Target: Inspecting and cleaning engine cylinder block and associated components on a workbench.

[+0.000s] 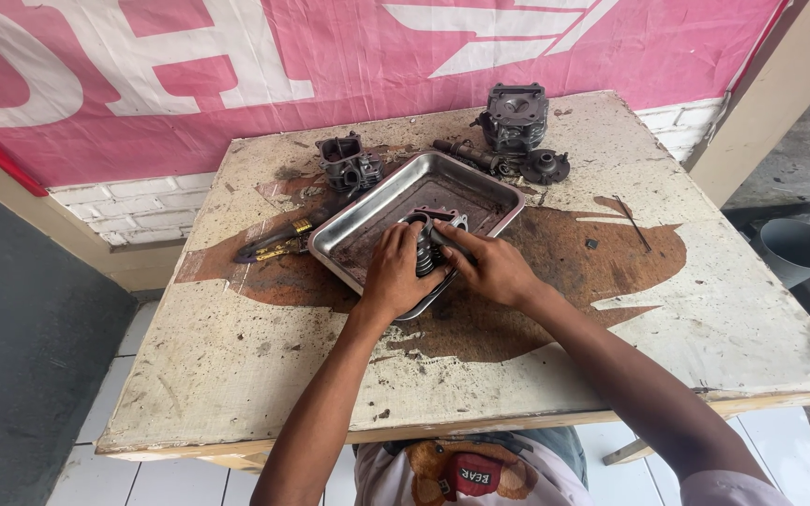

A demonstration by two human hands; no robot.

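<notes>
I stand at a worn, paint-chipped table (236,375) stained dark brown with oil across its middle, pushed against a white brick wall hung with a pink banner (330,66).

My left hand (393,276) is curled partway closed, fingers bent around the left side of a small dark metal engine part (427,248) with ribbed fins, thumb pressed along it. My right hand (494,269) comes in from four o'clock, also half closed, fingertips pinching the same part from the right and top. Both hands hold it together, just above the near end of a steel tray (382,201).

The tray lies tilted across the table's centre, its near corner hidden under my hands. Its floor is filmed with brown grime; a pale flat gasket-like piece (455,219) shows at twelve o'clock from my fingers, touching the part.

At ten o'clock from the tray sits a grey engine block piece (349,164), and just beside the tray at nine o'clock lies a brass-tipped tool (278,245). At one o'clock stands a finned cylinder (515,117), with a round dark cover (546,167) near it.
</notes>
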